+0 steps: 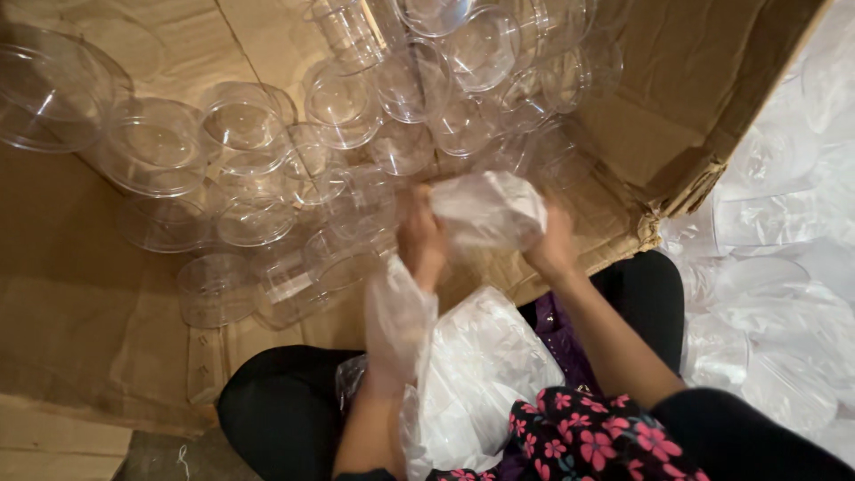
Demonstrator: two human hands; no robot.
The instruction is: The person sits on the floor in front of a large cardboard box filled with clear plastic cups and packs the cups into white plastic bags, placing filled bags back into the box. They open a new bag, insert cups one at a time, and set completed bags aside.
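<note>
Plastic bag (488,209) gripped by both hands over clear jars (240,169).

Both hands blurred; left hand (420,239) fingers hidden behind plastic bag (488,209).

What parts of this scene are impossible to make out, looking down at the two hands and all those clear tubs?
- Head view: what the crumpled plastic wrap encloses is hidden by the wrap itself.
- Fingers of the left hand and right hand are motion-blurred and partly behind the wrap.
- The clear containers overlap, so their count is unclear; the top edge cuts some off.
- The bag on the lap hides its contents.
</note>
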